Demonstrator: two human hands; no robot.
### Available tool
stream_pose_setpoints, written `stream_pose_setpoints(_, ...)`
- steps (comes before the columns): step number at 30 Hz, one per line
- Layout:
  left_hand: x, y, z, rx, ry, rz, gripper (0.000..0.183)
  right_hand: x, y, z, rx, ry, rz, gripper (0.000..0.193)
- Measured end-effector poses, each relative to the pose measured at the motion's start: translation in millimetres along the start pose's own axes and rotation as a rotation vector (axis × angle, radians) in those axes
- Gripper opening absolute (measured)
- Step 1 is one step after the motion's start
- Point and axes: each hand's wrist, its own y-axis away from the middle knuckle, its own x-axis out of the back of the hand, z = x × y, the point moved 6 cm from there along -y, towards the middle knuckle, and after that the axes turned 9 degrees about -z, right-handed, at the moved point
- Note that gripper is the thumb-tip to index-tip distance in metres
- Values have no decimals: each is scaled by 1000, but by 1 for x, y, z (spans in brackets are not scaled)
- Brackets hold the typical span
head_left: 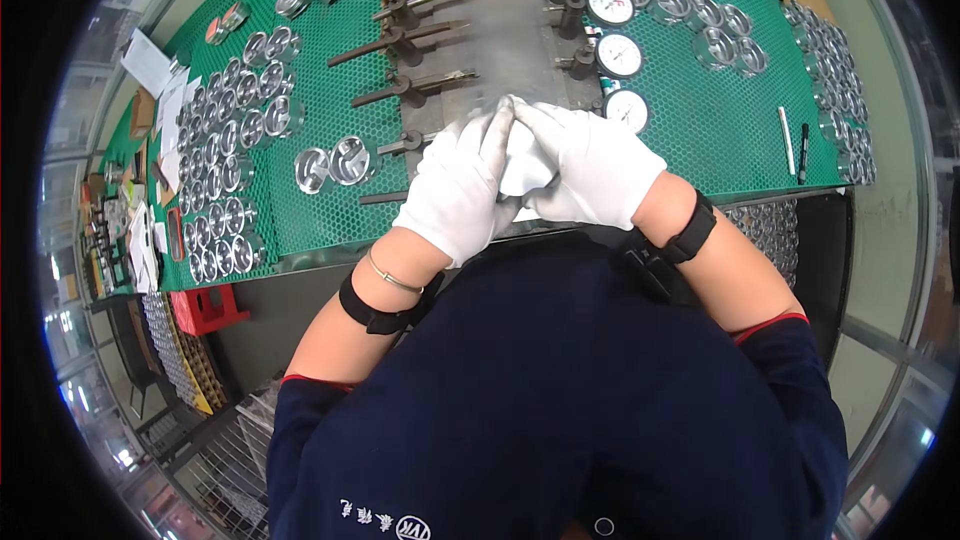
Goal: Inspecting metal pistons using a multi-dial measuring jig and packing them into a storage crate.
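Note:
In white gloves, my left hand (458,175) and my right hand (592,165) come together at the near end of a grey metal plate (505,30). Their fingertips meet at the top, and both close round a pale, bright piece (526,162) that shows between the palms. Its kind is hidden by the gloves and glare. Along the plate's left side run several clamp posts with dark rods (400,40). Several round dial gauges (619,56) line its right side. Two metal pistons (350,160) sit on the green mat, left of my left hand.
Rows of metal pistons (235,120) cover the left of the green mat (330,70). More pistons (715,45) stand at the back right and along the right edge. A white pen (786,140) and a black pen (804,152) lie at right. A red stool (208,309) is below the table.

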Motion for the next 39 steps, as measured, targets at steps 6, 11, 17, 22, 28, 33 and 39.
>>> stream_pose_setpoints(6, -18, -11, -8, -4, -30, 26, 97, -15, 39, 26, -432, -610, -175, 73)
stream_pose_setpoints(11, -23, -30, -17, 58, 56, 24, 90, -64, 47, 40, -393, -895, -142, 87)
stream_pose_setpoints(17, -26, -37, -26, 53, 167, 39, 89, -60, 44, 35, -469, -1042, -118, 92)
stream_pose_setpoints(22, -25, -40, -27, 40, 192, 45, 90, -54, 43, 35, -434, -1016, -111, 90)
stream_pose_setpoints(28, -23, -40, -25, 44, 205, 55, 80, -49, 42, 32, -439, -1031, -116, 89)
stream_pose_setpoints(33, -24, -41, -25, 49, 205, 56, 80, -46, 41, 26, -455, -1111, -134, 89)
stream_pose_setpoints(39, -23, -42, -25, 42, 194, 82, 77, -46, 40, 28, -458, -1077, -157, 88)
